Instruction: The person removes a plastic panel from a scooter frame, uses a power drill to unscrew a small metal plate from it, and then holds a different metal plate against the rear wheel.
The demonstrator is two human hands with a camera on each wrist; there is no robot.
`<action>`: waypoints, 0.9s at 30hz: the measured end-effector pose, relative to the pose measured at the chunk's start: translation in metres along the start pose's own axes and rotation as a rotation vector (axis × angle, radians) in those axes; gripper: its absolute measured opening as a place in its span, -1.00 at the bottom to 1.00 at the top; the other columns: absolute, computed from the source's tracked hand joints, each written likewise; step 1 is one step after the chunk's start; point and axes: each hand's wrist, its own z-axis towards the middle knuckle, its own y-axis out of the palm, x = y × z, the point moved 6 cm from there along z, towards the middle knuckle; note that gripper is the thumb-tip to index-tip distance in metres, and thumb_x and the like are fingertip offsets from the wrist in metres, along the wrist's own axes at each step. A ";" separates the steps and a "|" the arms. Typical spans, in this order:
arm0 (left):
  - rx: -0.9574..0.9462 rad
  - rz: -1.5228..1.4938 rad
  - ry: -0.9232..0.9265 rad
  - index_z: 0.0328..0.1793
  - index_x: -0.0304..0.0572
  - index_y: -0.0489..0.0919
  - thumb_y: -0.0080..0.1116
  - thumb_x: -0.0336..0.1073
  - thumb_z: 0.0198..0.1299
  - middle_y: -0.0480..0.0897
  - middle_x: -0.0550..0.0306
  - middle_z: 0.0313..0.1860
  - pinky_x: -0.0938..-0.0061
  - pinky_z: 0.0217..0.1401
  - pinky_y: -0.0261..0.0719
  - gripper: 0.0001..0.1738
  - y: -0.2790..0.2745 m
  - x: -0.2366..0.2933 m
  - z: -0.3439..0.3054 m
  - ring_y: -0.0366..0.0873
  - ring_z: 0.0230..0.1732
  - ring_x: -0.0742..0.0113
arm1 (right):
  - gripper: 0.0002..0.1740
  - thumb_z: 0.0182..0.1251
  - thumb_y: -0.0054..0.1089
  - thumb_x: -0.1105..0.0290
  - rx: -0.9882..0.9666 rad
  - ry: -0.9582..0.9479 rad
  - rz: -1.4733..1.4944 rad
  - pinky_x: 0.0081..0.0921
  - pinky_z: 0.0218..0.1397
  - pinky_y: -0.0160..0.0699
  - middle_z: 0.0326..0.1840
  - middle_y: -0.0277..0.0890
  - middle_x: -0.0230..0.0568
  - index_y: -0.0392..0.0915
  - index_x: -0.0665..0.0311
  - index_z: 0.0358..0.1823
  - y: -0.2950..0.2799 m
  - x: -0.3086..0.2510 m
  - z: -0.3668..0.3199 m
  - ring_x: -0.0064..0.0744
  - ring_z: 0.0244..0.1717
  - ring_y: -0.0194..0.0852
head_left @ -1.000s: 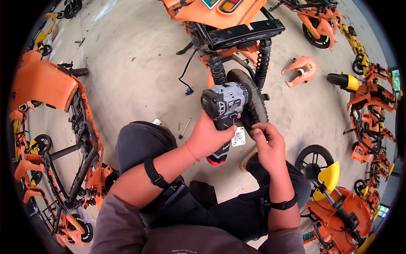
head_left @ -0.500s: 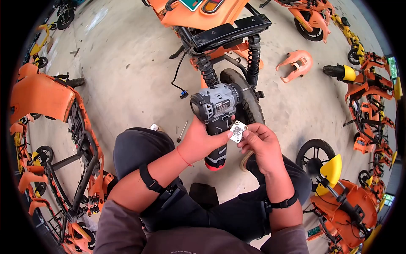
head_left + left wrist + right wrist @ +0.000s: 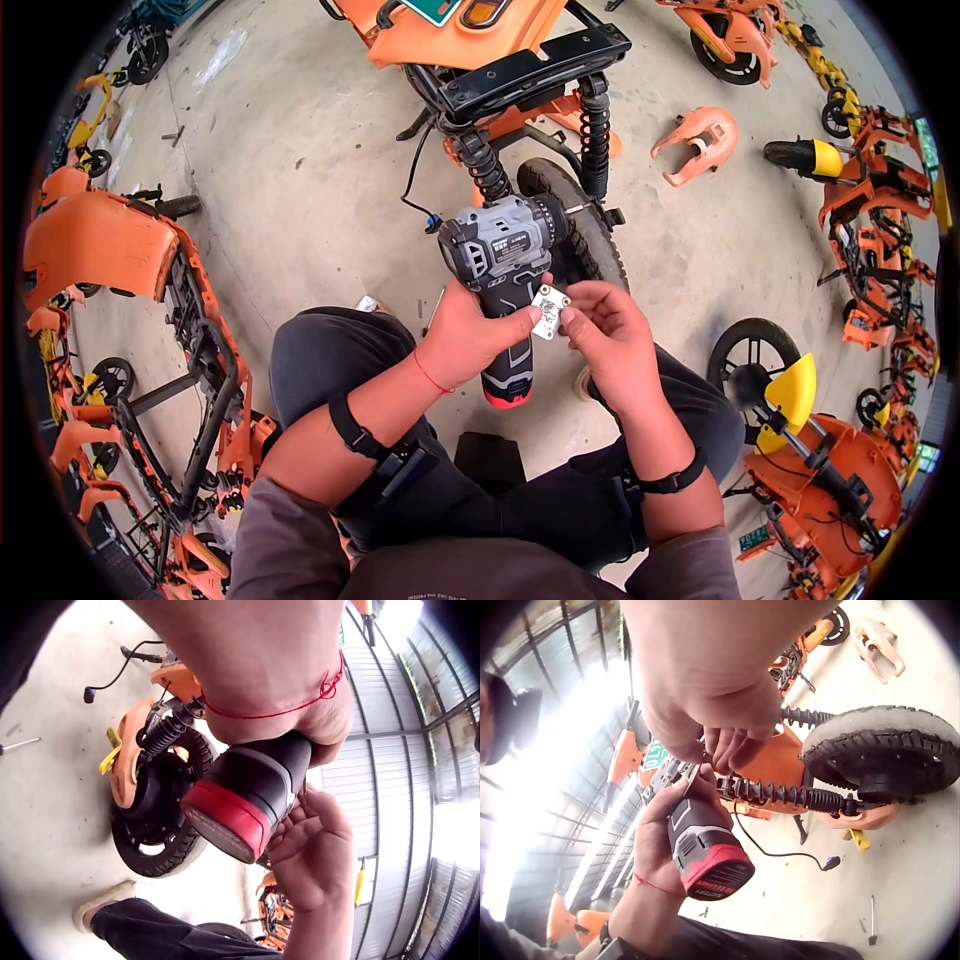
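A grey and black cordless drill [image 3: 505, 240] with a red battery end is gripped round its handle by my left hand [image 3: 470, 335]. Its bit points right, over the tyre [image 3: 572, 205]. Between the hands is a small white tag [image 3: 548, 312] with printed marks; my left thumb touches its left edge and my right hand [image 3: 615, 345] pinches its right edge. In the left wrist view the red battery end [image 3: 229, 817] faces the camera, with the right hand [image 3: 315, 855] beside it. The right wrist view has the left hand [image 3: 660, 840] round the handle.
An orange scooter frame with a black rack [image 3: 540, 72] and shock absorbers [image 3: 595, 135] stands in front. An orange cover piece [image 3: 700, 145] and a screwdriver [image 3: 872, 922] lie on the floor. More scooter bodies stand at left and right, with a wheel [image 3: 750, 350] near the right knee.
The tag hung below the drill at first; it is now held up between both hands. My right hand moved in to take hold of it. The drill has shifted slightly left in the view.
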 end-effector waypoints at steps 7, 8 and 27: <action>-0.012 0.144 0.140 0.23 -0.32 0.51 0.28 -0.55 0.06 0.67 0.11 0.07 0.41 0.17 0.60 -0.47 0.004 0.002 0.002 0.63 0.08 0.37 | -0.70 0.09 0.42 0.56 0.321 -0.896 -1.002 -0.41 -0.16 0.56 -0.20 0.62 -0.21 0.67 0.28 -0.10 0.017 -0.056 -0.020 -0.22 -0.25 0.56; -0.012 0.145 0.139 0.23 -0.32 0.51 0.28 -0.55 0.06 0.67 0.11 0.07 0.41 0.17 0.60 -0.47 0.004 0.001 0.001 0.63 0.08 0.37 | -0.72 0.03 0.45 0.54 0.347 -0.924 -1.019 -0.38 -0.20 0.57 -0.21 0.61 -0.24 0.69 0.26 -0.17 0.018 -0.057 -0.020 -0.17 -0.28 0.55; 0.030 0.424 0.184 0.25 -0.34 0.44 0.33 -0.46 0.05 0.63 0.00 0.05 0.37 0.13 0.58 -0.42 0.002 -0.017 -0.004 0.61 0.03 0.25 | -0.83 0.04 0.47 0.47 0.259 -0.908 -1.170 -0.37 -0.30 0.55 -0.37 0.57 -0.31 0.69 0.27 -0.31 0.022 -0.046 -0.016 -0.27 -0.33 0.53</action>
